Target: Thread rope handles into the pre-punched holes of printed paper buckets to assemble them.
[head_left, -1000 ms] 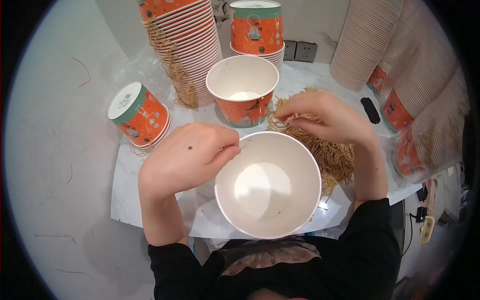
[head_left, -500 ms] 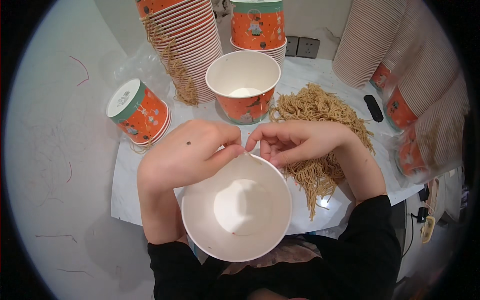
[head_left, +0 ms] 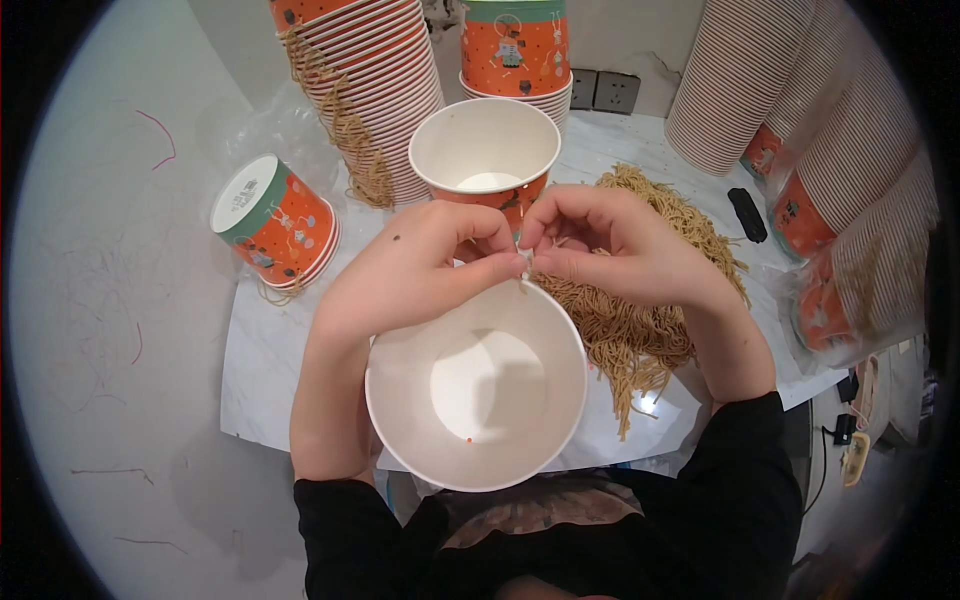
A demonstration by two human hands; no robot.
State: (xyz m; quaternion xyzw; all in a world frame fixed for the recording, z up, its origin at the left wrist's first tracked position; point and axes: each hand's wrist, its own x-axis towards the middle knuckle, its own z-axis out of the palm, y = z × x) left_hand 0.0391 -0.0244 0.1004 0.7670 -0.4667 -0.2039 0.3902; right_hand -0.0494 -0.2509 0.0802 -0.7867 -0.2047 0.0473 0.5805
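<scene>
A large white-lined paper bucket (head_left: 480, 450) stands mouth up close to my body, with a small red speck inside it. At its far rim, my left hand (head_left: 430, 260) and my right hand (head_left: 620, 245) meet, thumbs and index fingers pinched together. Between the fingertips is a small end of pale cord (head_left: 525, 262), and a short tan bit of it shows at the rim. Whether it is knotted or passes through the bucket wall I cannot tell. Beside my right hand lies a loose heap of tan cords (head_left: 640, 330).
Behind my hands stands another open orange bucket (head_left: 485, 145). A tall bucket stack (head_left: 385, 110) with tan cords hanging down its side is at the back left, near a short upside-down stack (head_left: 285, 225). Plastic-wrapped stacks (head_left: 860, 200) and a black object (head_left: 746, 215) are at the right.
Both hands have moved slightly right and away from me, pinching closer together. My right fingers have closed on the cord end. The near bucket has shifted a little away from me.
</scene>
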